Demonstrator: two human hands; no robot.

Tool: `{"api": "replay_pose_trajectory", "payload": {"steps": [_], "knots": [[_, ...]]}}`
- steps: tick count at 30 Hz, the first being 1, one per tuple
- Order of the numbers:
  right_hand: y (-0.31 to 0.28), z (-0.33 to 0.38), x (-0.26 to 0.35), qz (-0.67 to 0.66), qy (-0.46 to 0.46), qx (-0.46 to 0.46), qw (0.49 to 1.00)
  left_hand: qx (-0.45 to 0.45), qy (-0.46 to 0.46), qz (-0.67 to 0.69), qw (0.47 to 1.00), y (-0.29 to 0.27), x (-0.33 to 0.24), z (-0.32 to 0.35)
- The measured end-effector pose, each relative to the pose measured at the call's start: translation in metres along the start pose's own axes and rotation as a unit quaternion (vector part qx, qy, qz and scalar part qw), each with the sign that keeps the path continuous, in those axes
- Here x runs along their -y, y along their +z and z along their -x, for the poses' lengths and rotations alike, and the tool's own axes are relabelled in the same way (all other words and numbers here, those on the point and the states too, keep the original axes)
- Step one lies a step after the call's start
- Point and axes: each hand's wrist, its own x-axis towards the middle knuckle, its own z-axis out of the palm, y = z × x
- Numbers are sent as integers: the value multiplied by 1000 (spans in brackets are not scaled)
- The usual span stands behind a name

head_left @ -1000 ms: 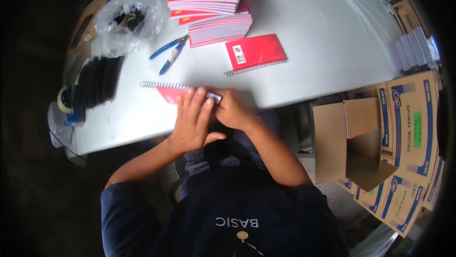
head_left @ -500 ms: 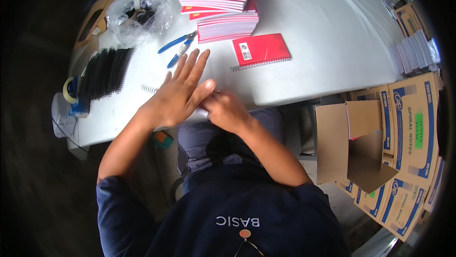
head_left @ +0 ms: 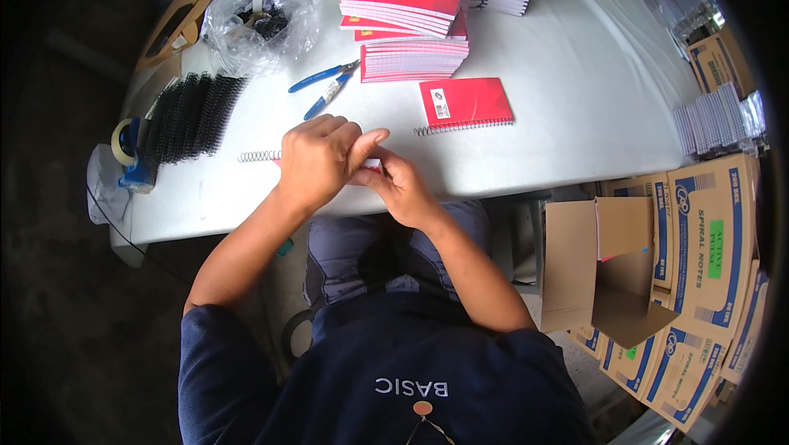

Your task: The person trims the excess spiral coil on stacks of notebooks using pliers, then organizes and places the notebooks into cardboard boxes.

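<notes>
- The left hand [head_left: 316,161] lies curled over a small red notebook [head_left: 371,164], fingers close together, pressing it to the white table [head_left: 575,100].
- The right hand [head_left: 403,186] pinches the notebook's near end; a wire spiral [head_left: 259,156] sticks out beyond the left fingers.
- Judged done: one bound red notebook [head_left: 466,104] past the fingertips (lying flat).
- Judged left: unbound stacks [head_left: 411,26] and black coils [head_left: 189,116].

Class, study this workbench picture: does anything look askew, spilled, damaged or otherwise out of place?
Little stands out. The stack of red notebooks is fanned unevenly, upper ones skewed over the lower. One finished red notebook lies apart, slightly tilted. Blue-handled pliers lie splayed open. Both hands, left hand and right hand, cover the notebook being worked.
</notes>
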Motion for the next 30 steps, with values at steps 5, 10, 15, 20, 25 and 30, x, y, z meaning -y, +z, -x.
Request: {"api": "replay_pose_trajectory", "payload": {"steps": [5, 10, 15, 20, 25, 30], "knots": [[-2, 3, -5, -36, -4, 0, 999, 39, -45, -39, 997, 1, -4, 6], [-2, 12, 1, 123, -66, 11, 990, -275, 56, -125, 952, -1, 15, -5], [3, 8, 2, 80, -97, -23, 992, -14, 111, 36, 993, 30, -8, 112], [1, 10, -8, 69, -62, -26, 995, 81, 41, -105, 990, -30, -20, 29], [0, 9, 1, 141, -20, 7, 990, 238, -43, 52, 969, -46, -10, 8], [3, 9, -3, 123, -30, -14, 992, 210, 25, 41, 977, -52, -16, -6]]}}
